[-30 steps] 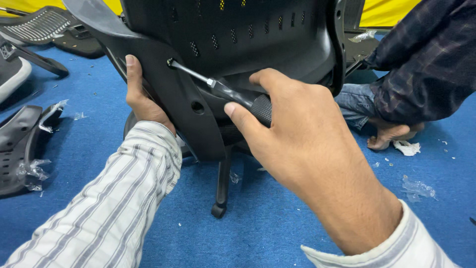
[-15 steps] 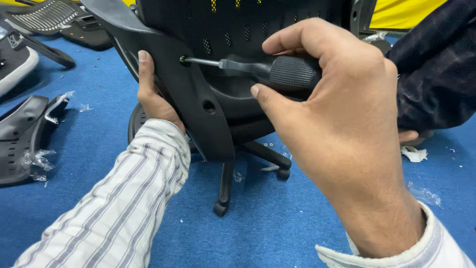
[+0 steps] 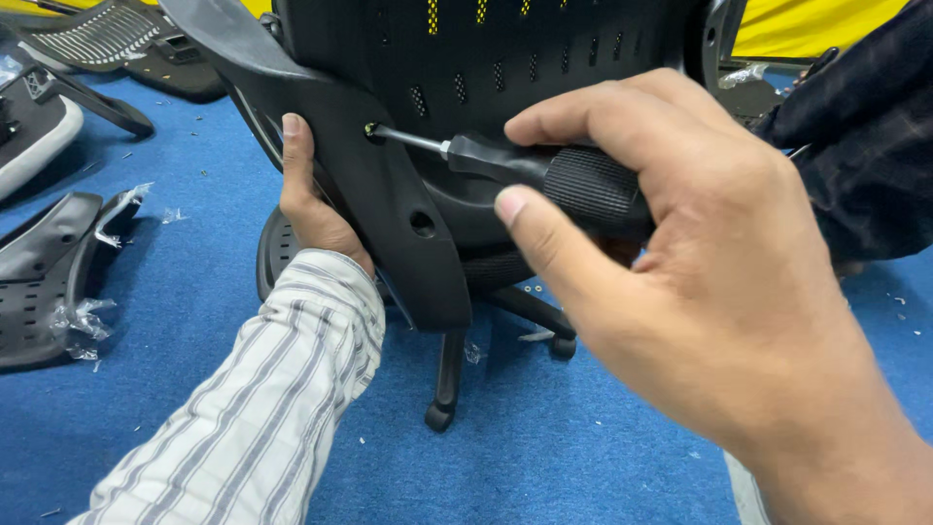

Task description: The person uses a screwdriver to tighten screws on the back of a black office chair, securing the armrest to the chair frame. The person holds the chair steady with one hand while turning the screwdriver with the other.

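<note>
The right hand (image 3: 719,292) grips the screwdriver (image 3: 544,170), whose shaft runs leftward and slightly up to the screw (image 3: 370,128) in the bracket (image 3: 389,224), which the left hand (image 3: 309,204) clasps just left of the screw.

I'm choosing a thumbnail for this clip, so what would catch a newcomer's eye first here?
The right hand fills the foreground, gripping a black-handled screwdriver whose tip sits in a screw hole at the top of a black chair bracket. At centre left, the left hand in a striped sleeve grips that bracket's edge. Loose black chair parts lie on the blue carpet at far left.
</note>
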